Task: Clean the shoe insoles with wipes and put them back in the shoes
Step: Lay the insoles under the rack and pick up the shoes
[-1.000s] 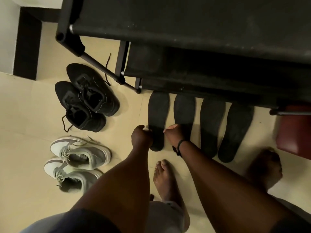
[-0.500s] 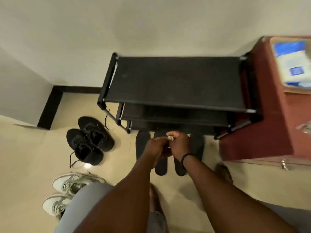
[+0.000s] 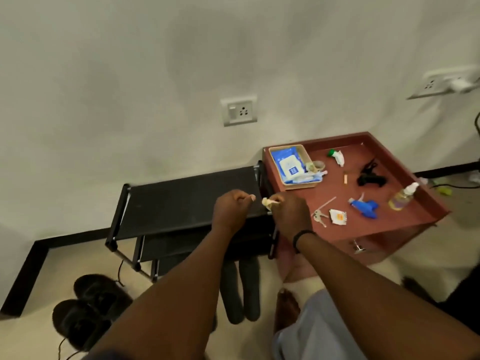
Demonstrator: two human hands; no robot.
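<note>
Two dark insoles (image 3: 241,289) lie on the floor with their toes under the black shoe rack (image 3: 181,198); my arms hide any others. A pair of black shoes (image 3: 91,305) sits at the lower left. My left hand (image 3: 231,211) hovers over the rack's top shelf with its fingers closed and nothing visible in it. My right hand (image 3: 291,214) is beside it and pinches a small pale wad (image 3: 267,202), which may be a wipe. A blue pack of wipes (image 3: 288,165) lies in a beige tray (image 3: 298,184) on the red-brown side table (image 3: 376,229).
The side table also carries keys (image 3: 319,216), a blue sprayer head (image 3: 363,207), a small clear bottle (image 3: 402,197), a black tool (image 3: 370,176) and a white sachet (image 3: 337,216). A wall socket (image 3: 240,111) sits above the rack. My bare foot (image 3: 287,307) is near the insoles.
My view has swung up from the floor to the wall and side table. Both hands rose from the insoles to above the rack. The grey shoes have left the frame.
</note>
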